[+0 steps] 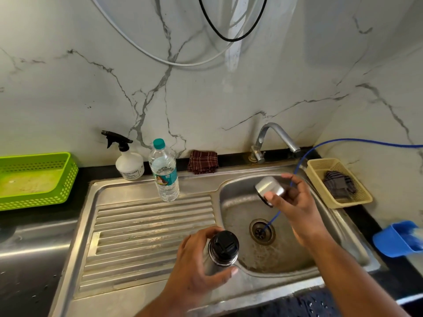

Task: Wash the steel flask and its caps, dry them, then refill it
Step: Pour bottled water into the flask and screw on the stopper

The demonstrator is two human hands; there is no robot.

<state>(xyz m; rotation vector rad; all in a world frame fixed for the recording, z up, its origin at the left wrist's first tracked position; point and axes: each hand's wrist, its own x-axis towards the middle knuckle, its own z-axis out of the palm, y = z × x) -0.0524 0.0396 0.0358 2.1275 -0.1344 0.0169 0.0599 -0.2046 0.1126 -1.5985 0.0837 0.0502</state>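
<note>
My left hand (194, 266) grips the steel flask (214, 265) upright at the near edge of the sink basin (238, 202). A black inner cap (225, 244) sits on the flask's mouth. My right hand (295, 202) holds the silver outer cap (269, 186) tilted above the basin, below the tap (278, 138). No water runs from the tap. A clear water bottle (164, 172) with a teal lid stands on the drainboard.
A white spray bottle (129, 164) and a folded maroon cloth (202, 161) sit by the wall. A green basket (36, 179) is at left, a beige basket (364, 200) holding a dark cloth at right. A blue hose (295, 170) runs into the drain (262, 231).
</note>
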